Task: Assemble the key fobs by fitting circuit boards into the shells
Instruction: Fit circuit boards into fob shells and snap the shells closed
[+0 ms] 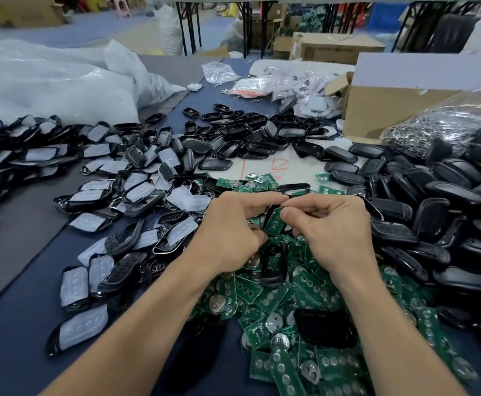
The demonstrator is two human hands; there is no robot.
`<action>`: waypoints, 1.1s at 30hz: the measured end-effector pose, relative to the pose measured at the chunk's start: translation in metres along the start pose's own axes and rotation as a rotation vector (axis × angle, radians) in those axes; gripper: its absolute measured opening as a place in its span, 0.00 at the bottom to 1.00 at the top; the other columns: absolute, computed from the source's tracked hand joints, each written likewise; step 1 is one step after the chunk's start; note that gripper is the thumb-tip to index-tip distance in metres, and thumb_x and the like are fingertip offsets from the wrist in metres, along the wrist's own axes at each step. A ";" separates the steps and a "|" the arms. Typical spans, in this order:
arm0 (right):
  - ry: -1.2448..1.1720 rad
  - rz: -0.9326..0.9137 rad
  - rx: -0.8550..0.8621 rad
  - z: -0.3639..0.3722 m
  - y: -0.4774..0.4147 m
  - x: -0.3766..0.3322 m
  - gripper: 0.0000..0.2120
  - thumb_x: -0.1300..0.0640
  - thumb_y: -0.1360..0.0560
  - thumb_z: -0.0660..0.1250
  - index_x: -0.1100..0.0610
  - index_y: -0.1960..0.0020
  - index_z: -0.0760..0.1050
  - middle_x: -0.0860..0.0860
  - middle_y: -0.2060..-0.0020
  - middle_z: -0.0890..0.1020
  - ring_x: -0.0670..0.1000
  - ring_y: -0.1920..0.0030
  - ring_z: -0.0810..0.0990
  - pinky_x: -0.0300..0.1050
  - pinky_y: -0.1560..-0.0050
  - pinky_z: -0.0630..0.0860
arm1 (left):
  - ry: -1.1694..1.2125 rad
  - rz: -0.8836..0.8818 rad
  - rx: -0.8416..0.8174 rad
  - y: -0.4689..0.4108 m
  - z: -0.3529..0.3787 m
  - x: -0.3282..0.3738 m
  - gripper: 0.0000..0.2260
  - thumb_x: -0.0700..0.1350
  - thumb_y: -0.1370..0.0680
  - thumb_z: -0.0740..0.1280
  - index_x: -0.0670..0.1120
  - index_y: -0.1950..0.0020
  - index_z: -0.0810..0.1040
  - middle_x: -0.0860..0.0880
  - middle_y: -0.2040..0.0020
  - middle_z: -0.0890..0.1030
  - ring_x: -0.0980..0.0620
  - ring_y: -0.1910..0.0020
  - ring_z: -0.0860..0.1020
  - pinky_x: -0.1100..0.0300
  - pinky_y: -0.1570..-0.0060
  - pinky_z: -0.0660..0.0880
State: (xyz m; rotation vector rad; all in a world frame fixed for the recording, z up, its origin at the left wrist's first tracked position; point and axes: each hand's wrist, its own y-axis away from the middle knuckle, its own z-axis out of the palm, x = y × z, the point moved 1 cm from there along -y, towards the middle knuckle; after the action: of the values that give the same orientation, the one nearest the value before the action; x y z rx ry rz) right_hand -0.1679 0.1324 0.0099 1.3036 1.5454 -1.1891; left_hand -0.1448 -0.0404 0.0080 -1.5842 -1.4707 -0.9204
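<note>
The left hand (228, 224) and right hand (333, 224) are bare, with short, closely trimmed nails and fine creases over the knuckles. Both wrists are narrow, the hands lean and long-fingered. The left forearm (153, 310) and right forearm (376, 310) are bare as well, slender and smooth, uncovered from the wrists to the lower edge of the view. Whether a sleeve is worn higher up cannot be told.

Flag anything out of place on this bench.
A black plastic key fob shell lies stranded on the heap of green circuit boards, apart from the black shell piles at right. Nothing looks broken or spilled.
</note>
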 end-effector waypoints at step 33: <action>-0.376 0.195 0.162 -0.001 -0.002 -0.011 0.11 0.69 0.29 0.76 0.55 0.63 0.84 0.49 0.64 0.87 0.44 0.64 0.83 0.37 0.60 0.79 | 0.280 -0.054 0.241 -0.006 -0.004 0.004 0.18 0.31 0.19 0.67 0.55 0.41 0.83 0.54 0.55 0.89 0.54 0.56 0.88 0.62 0.55 0.84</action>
State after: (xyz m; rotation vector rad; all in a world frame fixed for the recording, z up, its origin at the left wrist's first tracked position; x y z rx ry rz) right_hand -0.1684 0.1308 0.0211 1.2167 1.0479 -1.3629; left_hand -0.1507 -0.0419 0.0140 -1.1945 -1.3731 -0.9169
